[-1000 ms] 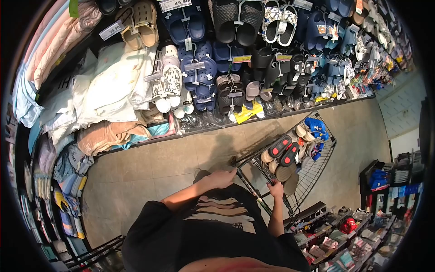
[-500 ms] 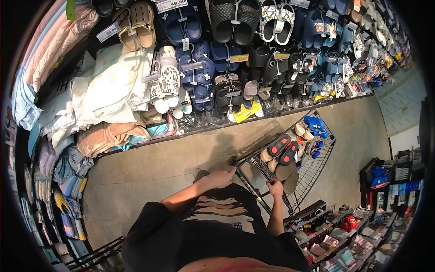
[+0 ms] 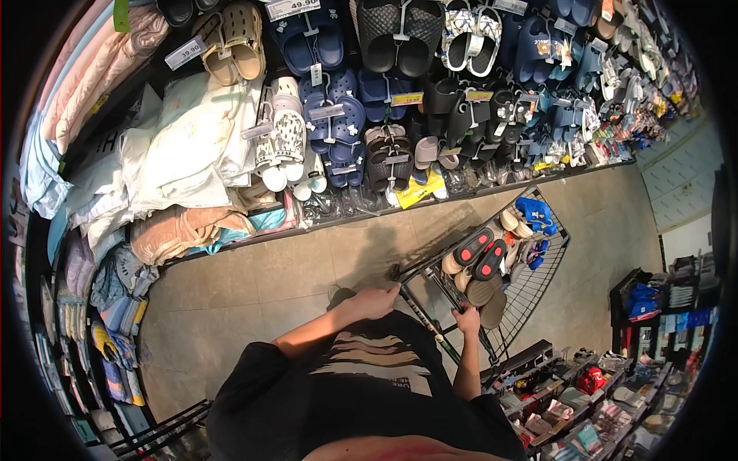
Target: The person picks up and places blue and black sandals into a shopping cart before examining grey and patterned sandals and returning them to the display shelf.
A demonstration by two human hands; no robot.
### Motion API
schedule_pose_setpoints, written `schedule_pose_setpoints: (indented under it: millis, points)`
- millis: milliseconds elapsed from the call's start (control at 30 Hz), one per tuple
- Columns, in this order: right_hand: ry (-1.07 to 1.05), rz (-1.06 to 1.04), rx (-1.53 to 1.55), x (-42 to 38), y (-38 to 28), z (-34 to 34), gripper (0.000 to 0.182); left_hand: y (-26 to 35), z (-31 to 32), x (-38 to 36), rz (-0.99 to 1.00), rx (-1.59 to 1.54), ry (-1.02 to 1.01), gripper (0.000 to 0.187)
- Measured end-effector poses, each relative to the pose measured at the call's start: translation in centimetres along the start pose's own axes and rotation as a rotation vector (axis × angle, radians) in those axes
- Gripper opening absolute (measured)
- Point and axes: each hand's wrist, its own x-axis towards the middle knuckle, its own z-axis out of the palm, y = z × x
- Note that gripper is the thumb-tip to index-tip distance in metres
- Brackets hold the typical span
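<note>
A black wire shopping cart (image 3: pixel 530 296) stands on the floor to the right of my body. Inside it lie black sandals with red patches on their soles (image 3: pixel 489 260), blue clogs (image 3: pixel 536 215), and several beige and brown shoes. My left hand (image 3: pixel 374 303) is closed at the near left corner of the cart, by the end of its handle (image 3: pixel 430 329); the fingertips are partly hidden. Closed around the cart's frame on the right is my right hand (image 3: pixel 466 318), just beside a brown sole (image 3: pixel 493 309).
Along the top runs a rack of hanging clogs and slides (image 3: pixel 332 115) with price tags. Packed white bedding (image 3: pixel 192 146) and folded blankets (image 3: pixel 184 234) fill the left shelves. Bins of small packaged goods (image 3: pixel 576 407) stand at the lower right, near the cart.
</note>
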Motion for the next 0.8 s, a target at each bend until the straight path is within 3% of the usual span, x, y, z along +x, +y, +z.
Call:
schedule_pose_setpoints:
  millis: [800]
  points:
    - [0.023,0.019,-0.032,-0.34,-0.49,-0.23,0.049,-0.08,0.24,-0.08,0.020,-0.012,0.011,0.072]
